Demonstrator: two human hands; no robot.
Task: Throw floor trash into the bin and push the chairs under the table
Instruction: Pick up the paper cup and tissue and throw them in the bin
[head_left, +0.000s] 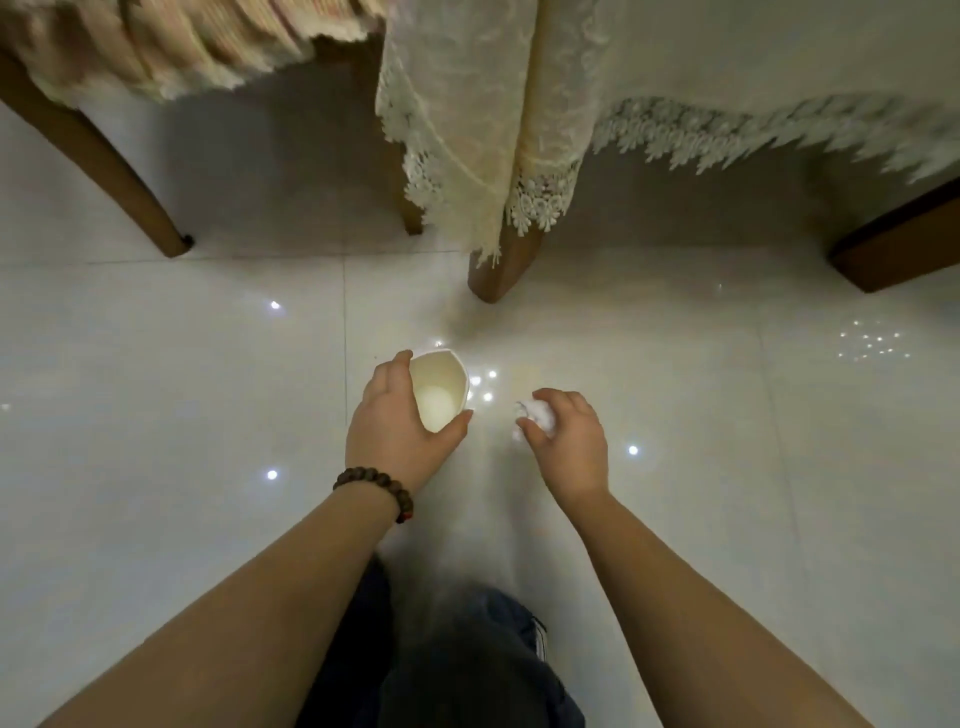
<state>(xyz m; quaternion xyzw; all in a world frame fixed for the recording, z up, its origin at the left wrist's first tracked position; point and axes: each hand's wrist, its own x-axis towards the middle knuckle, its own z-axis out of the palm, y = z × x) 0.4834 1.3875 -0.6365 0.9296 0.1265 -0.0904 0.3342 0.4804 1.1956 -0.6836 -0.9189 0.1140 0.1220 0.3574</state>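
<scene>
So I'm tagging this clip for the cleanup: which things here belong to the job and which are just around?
Part of the job:
paper cup, gripped by left hand
crumpled tissue, held by right hand
chair
table

Just there:
lace tablecloth
bead bracelet
tiled floor

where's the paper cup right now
In the head view the paper cup sits just left of centre, gripped by the left hand, above the tiled floor and beside the right hand holding a crumpled tissue.
</scene>
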